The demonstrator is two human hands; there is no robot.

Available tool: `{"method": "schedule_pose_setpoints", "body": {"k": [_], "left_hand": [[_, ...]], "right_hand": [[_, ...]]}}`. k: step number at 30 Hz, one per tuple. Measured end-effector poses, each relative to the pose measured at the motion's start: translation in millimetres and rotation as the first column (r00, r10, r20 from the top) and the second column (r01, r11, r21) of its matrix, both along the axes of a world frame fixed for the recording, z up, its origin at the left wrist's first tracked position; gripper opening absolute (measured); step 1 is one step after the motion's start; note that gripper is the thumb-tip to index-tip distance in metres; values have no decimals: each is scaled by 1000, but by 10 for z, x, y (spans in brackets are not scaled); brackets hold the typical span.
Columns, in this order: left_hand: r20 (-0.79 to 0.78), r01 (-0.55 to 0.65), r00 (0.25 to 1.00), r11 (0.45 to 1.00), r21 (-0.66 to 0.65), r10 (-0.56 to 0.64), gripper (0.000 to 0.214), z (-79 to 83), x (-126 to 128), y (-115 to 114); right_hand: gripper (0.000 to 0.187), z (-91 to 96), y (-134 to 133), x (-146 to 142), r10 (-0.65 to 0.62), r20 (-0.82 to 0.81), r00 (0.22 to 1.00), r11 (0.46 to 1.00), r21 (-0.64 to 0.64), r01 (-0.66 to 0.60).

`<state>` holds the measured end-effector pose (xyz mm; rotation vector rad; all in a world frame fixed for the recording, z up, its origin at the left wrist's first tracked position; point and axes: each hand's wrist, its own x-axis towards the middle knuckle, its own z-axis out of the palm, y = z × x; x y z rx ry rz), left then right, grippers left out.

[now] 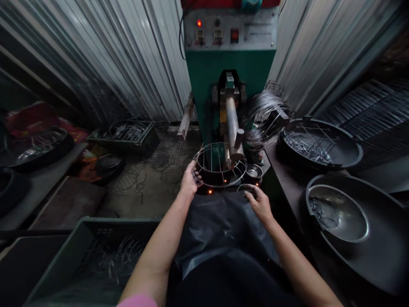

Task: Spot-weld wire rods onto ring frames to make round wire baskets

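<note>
My left hand (191, 179) is closed on the left rim of a round wire frame (220, 185), a hoop with thin wires across it. The frame lies level under the arm and tip of a green spot welding machine (232, 123). Lower right of it, my right hand (259, 202) pinches a small curved wire piece (242, 186), apart from the frame's near rim as far as I can see. Orange sparks (210, 192) glow near the frame's near side. A dark apron (223, 230) covers my lap below both hands.
Right of me, large dark pans (361, 157) and a steel bowl (364, 232) hold wire pieces. Looped wire parts (266, 111) hang beside the machine. Green crates (73, 238) with wire pieces stand on the left, and loose wire lies on the floor (153, 200).
</note>
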<state>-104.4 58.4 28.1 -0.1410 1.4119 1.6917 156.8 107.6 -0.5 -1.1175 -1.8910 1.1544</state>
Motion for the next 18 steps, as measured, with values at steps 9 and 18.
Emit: {"method": "schedule_pose_setpoints", "body": {"k": [9,18], "left_hand": [[21,-184,983,983,12,183,29,-962,-46,-763],[-163,-130,974,979,156,155,40,-1165,24,-963]], "right_hand": [[29,-552,-355,186,523,720,456,770,-170,-615],[20,-677,-881,-274,495,828,263,648,-150,-747]]}}
